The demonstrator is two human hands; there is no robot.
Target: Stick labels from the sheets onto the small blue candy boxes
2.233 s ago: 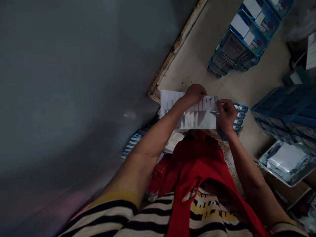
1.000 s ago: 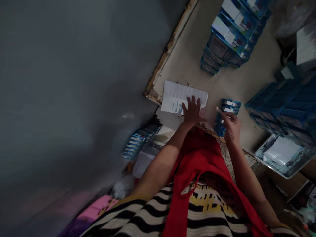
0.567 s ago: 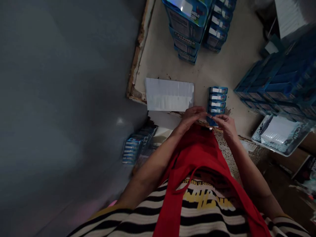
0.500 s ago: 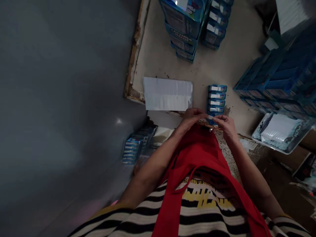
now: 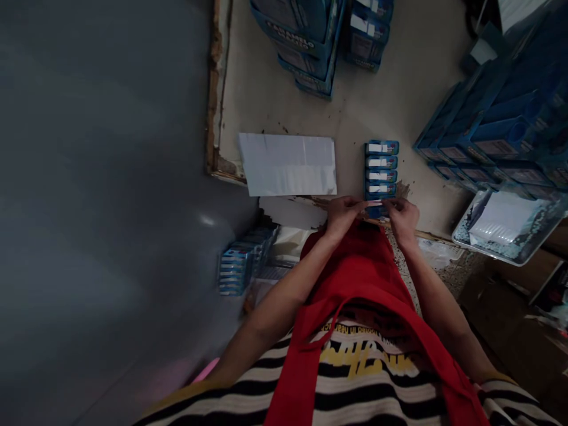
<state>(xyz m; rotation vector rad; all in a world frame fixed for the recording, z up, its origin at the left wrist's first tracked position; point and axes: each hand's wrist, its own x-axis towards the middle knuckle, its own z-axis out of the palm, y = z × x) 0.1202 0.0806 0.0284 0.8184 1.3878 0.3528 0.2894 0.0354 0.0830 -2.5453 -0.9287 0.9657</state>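
Between my two hands a small white label (image 5: pixel 374 203) is stretched flat, over the nearest of several small blue boxes (image 5: pixel 380 176) lined up at the table edge. My left hand (image 5: pixel 342 215) pinches its left end between thumb and finger. At the other end, the fingertips of my right hand (image 5: pixel 403 219) are closed on it. Whether the label touches the box I cannot tell. The other boxes in the row carry similar white labels on top. A white label sheet (image 5: pixel 290 165) lies on the table left of the row.
Stacks of blue boxes stand at the back (image 5: pixel 306 53) and at the right (image 5: pixel 497 136). A clear plastic tray (image 5: pixel 526 251) holding white sheets sits at the right edge. More blue boxes (image 5: pixel 235 272) are below the table at left. A grey wall (image 5: pixel 106 177) fills the left side.
The view has shifted, so the table things appear slightly higher and further left. The label now shows more plainly as a straight strip between my fingers, still over the nearest box.
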